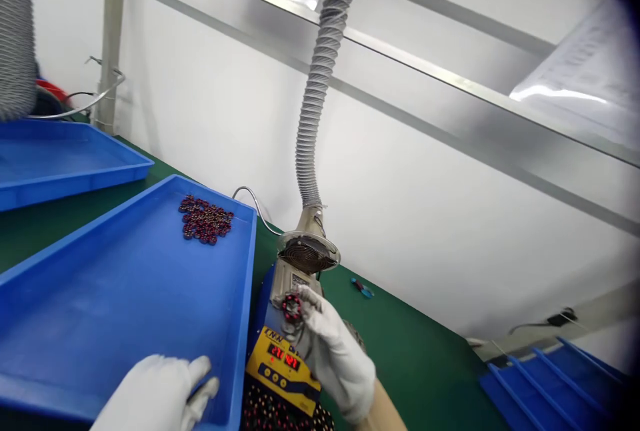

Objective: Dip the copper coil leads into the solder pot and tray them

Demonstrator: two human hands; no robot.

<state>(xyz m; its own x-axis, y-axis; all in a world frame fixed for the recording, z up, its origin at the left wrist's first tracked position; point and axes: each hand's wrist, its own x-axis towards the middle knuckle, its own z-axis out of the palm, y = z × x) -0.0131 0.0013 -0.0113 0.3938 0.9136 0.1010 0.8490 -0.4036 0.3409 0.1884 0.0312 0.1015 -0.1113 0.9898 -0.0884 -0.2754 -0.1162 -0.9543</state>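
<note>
My right hand (336,351), in a white glove with greyed fingertips, pinches a small dark ring-shaped part (291,309) with reddish segments around it. It is held up in front of a yellow-faced soldering unit (284,367) with red lit digits. My left hand (155,394), also gloved in white, is over the near right part of a blue tray (115,277). Its thumb and finger are apart, with nothing visible between them. A cluster of small dark-red ring parts (206,219) lies in the tray's far corner.
A round fume hood (307,252) on a grey flexible hose (320,77) hangs over the unit. More small parts (280,411) lie below its face. A blue-handled tool (363,287) rests on the green table (400,344). Another blue tray (65,151) stands left; blue racks (555,384) sit right.
</note>
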